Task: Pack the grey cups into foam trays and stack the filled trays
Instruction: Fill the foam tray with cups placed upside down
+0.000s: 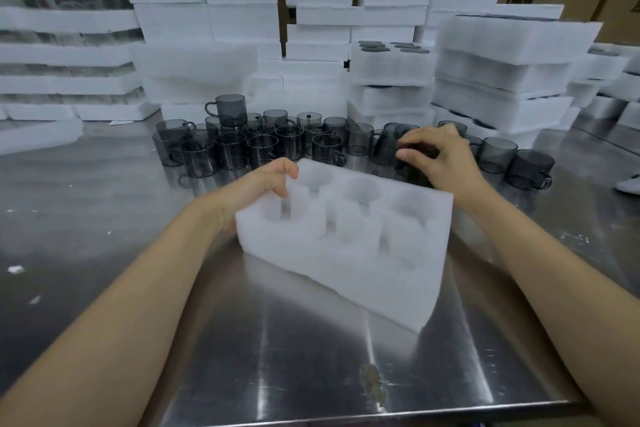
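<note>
Holding the far left corner of the white foam tray (346, 253), the left hand (258, 185) curls its fingers over the edge. The tray is on the shiny table (104, 218), in the middle. Many grey cups (263, 146) stand behind it. On the right, the right hand (438, 158) pinches a tilted cup (385, 144) with bent fingers.

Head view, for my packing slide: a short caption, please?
The left hand holds an empty foam tray on the steel table while the right hand grips a grey cup behind it.
</note>
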